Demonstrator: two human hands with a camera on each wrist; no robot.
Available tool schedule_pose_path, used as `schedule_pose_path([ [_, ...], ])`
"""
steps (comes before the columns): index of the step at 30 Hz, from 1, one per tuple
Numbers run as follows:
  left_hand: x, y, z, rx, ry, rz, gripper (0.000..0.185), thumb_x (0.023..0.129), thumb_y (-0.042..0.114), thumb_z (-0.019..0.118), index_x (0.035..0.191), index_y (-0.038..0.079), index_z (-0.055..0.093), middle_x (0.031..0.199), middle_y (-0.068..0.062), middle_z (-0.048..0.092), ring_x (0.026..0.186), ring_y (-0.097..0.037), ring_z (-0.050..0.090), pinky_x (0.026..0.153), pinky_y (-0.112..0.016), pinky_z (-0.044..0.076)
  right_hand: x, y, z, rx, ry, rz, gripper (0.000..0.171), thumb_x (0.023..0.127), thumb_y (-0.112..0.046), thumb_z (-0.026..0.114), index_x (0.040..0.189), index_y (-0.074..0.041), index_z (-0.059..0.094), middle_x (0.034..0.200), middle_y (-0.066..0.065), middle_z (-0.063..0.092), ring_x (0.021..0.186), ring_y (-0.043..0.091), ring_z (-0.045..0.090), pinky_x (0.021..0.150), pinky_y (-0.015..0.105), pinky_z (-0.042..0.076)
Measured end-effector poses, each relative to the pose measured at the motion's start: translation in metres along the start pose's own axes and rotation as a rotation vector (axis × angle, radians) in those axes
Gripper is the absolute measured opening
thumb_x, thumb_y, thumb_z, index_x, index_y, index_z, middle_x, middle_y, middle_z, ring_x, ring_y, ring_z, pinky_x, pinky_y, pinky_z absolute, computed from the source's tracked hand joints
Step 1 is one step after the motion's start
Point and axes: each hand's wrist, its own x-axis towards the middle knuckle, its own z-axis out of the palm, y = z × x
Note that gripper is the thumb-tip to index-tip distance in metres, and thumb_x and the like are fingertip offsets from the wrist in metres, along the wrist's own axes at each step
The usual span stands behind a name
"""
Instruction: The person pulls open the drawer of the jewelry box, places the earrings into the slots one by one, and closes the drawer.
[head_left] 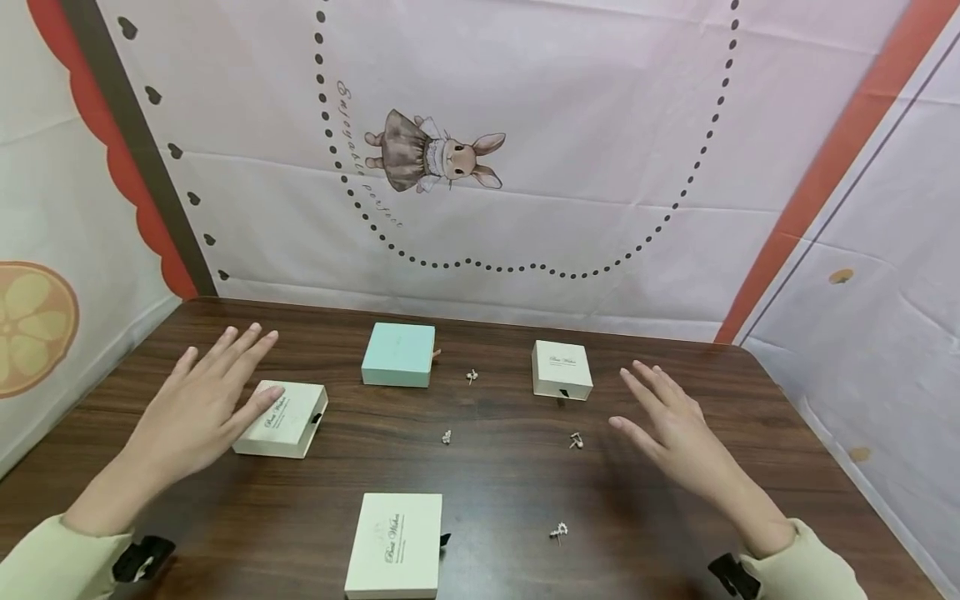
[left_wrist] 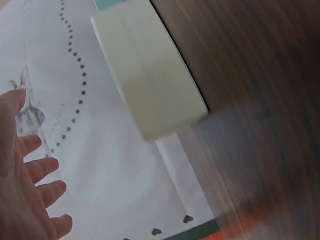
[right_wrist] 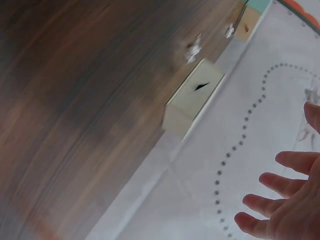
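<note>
With fingers extended, my left hand [head_left: 197,408] hovers over and beside a small cream box [head_left: 288,419] at the left; it holds nothing. My right hand [head_left: 678,433], also holding nothing, is raised with fingers spread, to the right of another cream box [head_left: 562,369]. A turquoise box [head_left: 398,354] stands at the back, and a larger cream box [head_left: 395,542] lies near the front. Small silvery earrings lie about the table: one piece [head_left: 472,377] near the turquoise box, one [head_left: 446,437] in the middle, one pair [head_left: 576,440] nearer my right hand, one [head_left: 558,530] toward the front.
The dark wooden table [head_left: 495,475] has rounded back corners. Behind it hangs a pale cloth [head_left: 570,167] with a printed rabbit and dotted line, and similar cloth covers both sides. Black straps sit at both wrists.
</note>
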Motion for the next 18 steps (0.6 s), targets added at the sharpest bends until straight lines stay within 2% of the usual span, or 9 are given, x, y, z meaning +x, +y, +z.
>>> schedule_pose_path([
  [11,-0.005,0.030,-0.004,-0.092,0.018,0.055,0.066,0.089,0.037,0.055,0.145,0.016,0.026,0.145,-0.014,0.030,0.136,-0.028,0.020,0.109,-0.049,0.006,0.000,-0.030,0.005,0.073,0.006,-0.114,0.055,0.084,-0.027,0.064,0.131,-0.003,0.048,0.133,0.016,0.045,0.124,0.039,0.037,0.095,0.057,0.026],
  [18,-0.010,0.047,-0.004,-0.165,0.017,0.093,0.068,0.087,0.031,0.060,0.145,0.017,0.026,0.144,-0.009,0.034,0.134,-0.027,0.025,0.107,-0.052,0.012,0.001,-0.044,0.010,0.092,0.007,-0.161,0.052,0.084,-0.027,0.064,0.128,-0.004,0.051,0.130,0.015,0.049,0.119,0.034,0.044,0.094,0.054,0.032],
])
